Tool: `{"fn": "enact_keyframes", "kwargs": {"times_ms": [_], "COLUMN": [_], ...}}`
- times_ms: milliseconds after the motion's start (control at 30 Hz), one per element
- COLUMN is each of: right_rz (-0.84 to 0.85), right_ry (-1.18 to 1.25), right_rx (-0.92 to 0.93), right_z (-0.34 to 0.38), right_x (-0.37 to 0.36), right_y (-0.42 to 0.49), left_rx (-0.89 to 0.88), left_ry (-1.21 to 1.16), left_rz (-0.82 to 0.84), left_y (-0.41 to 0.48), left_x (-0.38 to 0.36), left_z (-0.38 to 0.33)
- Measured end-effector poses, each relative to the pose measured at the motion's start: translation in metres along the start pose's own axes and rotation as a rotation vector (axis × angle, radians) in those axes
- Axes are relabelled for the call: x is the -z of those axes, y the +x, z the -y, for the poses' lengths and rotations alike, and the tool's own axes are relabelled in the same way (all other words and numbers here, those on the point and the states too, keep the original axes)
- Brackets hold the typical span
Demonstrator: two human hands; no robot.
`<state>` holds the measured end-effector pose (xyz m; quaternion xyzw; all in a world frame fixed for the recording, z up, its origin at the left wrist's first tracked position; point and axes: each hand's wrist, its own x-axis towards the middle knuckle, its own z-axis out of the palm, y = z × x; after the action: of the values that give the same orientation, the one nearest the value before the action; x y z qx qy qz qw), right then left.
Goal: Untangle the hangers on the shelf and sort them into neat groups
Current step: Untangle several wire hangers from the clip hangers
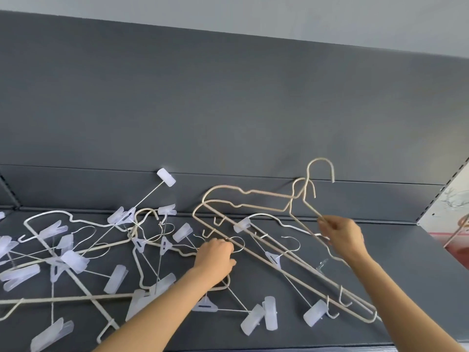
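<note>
While the right hand pinches one shoulder wire of two beige wire hangers between thumb and fingertips, the pair sits tilted. Their hooks are raised against the grey back panel, and their long bars slant down across the dark shelf toward its front right. The two hangers lie nearly stacked. As for the left hand, it is knuckles up with its fingers curled round the metal hook of a clip hanger, just beside the beige pair's bars; the grip itself is partly hidden. On the left half of the shelf is a tangled heap of more beige hangers and clip hangers with translucent white clips, all crossing one another. One clip sticks up on its rod above the heap.
</note>
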<state>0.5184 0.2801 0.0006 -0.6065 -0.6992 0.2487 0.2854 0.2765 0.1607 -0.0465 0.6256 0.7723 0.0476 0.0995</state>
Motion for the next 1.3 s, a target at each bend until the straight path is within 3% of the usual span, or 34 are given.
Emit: {"fn": "enact_keyframes", "kwargs": {"times_ms": [100, 267, 533, 867, 1033, 1100, 1200, 1300], "right_rz": [0.082, 0.229, 0.442, 0.233, 0.16, 0.168, 0.21, 0.29], "right_ry": [-0.105, 0.078, -0.007, -0.08, 0.016, 0.069, 0.117, 0.136], "right_rx": [-0.056, -0.16, -0.099, -0.024, 0.01, 0.016, 0.007, -0.02], "right_z": [-0.002, -0.005, 0.008, 0.027, 0.026, 0.025, 0.022, 0.021], "right_x": [-0.013, -0.024, -0.027, 0.03, 0.062, 0.07, 0.078, 0.08], "right_y": [0.003, 0.004, 0.001, 0.015, 0.007, 0.003, -0.002, -0.006], "left_rx": [0.063, 0.095, 0.129, 0.139, 0.173, 0.135, -0.084, -0.297], "left_ry": [-0.078, -0.266, -0.334, -0.335, -0.278, -0.246, -0.013, 0.256], "left_rz": [-0.008, -0.087, -0.135, -0.153, -0.14, -0.288, -0.531, -0.541], "left_y": [0.004, 0.002, -0.004, -0.012, -0.007, -0.006, -0.006, -0.007], "left_x": [-0.008, -0.004, 0.0, 0.002, -0.001, 0.007, 0.028, 0.043], "left_z": [0.003, 0.013, 0.022, 0.026, 0.021, 0.015, 0.0, -0.019]}}
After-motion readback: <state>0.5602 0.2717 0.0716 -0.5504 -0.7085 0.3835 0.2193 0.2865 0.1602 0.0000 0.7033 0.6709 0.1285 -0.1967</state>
